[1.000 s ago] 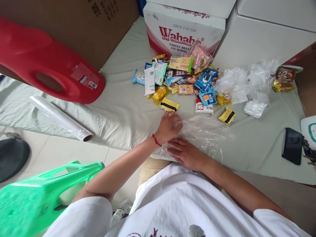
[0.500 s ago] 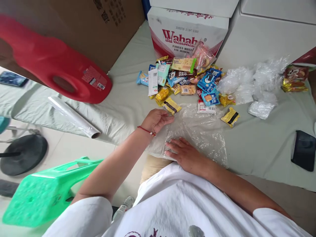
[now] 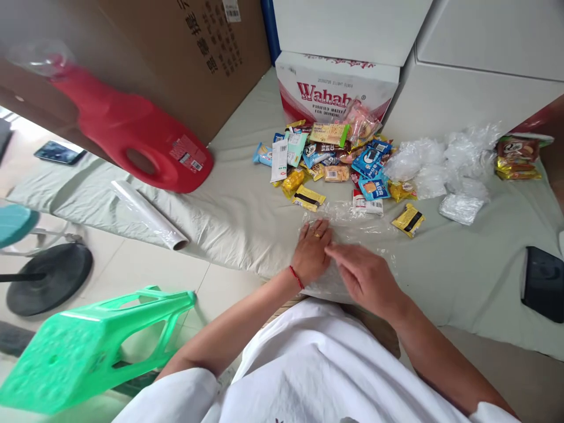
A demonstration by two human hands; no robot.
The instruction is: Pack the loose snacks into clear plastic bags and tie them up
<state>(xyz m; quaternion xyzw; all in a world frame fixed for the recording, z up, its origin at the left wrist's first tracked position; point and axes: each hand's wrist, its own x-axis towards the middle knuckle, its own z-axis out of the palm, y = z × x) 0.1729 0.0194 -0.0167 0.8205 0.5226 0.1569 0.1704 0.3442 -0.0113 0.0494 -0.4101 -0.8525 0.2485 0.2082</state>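
Pressing flat and open, the left hand [image 3: 312, 254] and right hand [image 3: 365, 276] lay on the thin, limp, slippery plastic sheet [image 3: 352, 235], best pinched at an edge.

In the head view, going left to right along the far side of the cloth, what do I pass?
Red jug → roll of clear film → pile of snack packets → crumpled clear bags → black device.

Pale tiled floor [image 3: 145, 276]; grey-green sheet [image 3: 238, 205] over a low surface; brown cardboard box [image 3: 176, 53] behind; green plastic stool [image 3: 83, 346] tipped; soft daylight.
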